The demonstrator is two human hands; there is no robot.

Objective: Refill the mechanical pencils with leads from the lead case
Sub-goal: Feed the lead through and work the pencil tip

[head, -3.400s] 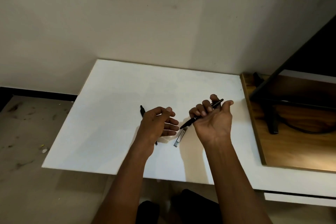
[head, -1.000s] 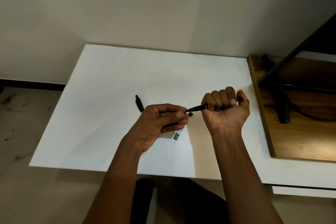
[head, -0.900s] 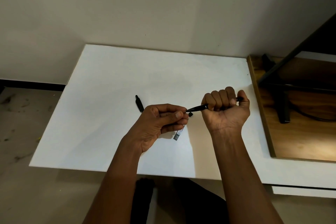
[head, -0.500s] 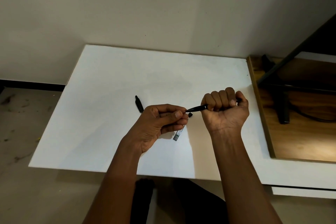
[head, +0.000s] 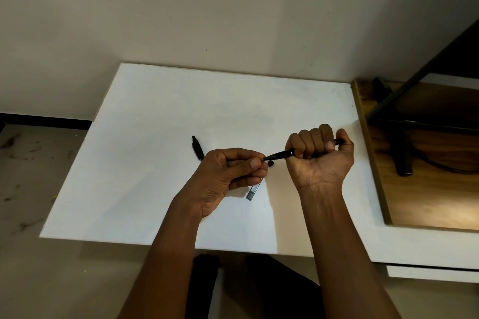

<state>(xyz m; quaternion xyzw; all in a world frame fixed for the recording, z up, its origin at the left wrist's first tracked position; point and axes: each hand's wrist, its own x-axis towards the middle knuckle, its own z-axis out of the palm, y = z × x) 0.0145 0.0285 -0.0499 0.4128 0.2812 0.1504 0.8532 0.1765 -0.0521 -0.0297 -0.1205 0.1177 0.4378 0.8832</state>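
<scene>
Black plastic meets our fingertips (head: 255, 162): our left hand (head: 228, 179) pinches thumb against forefinger at the tapered end of the mechanical pencil (head: 281, 155); whether a lead sits in that pinch is too fine to tell. Our right hand (head: 320, 160) wraps the barrel in a closed fist, so the pencil's long axis runs from the left fingertips up and rightward through the fist. The lead case (head: 254, 190) lies on the white table (head: 155, 189), its far end hidden under the left fingers. 1 small black cap (head: 271, 163) rests just beyond the case; a 2nd pencil (head: 197, 147) lies beyond and left of the case, partly behind the left hand. Nothing blocks the pinch; we judge any feed must follow that axis.
</scene>
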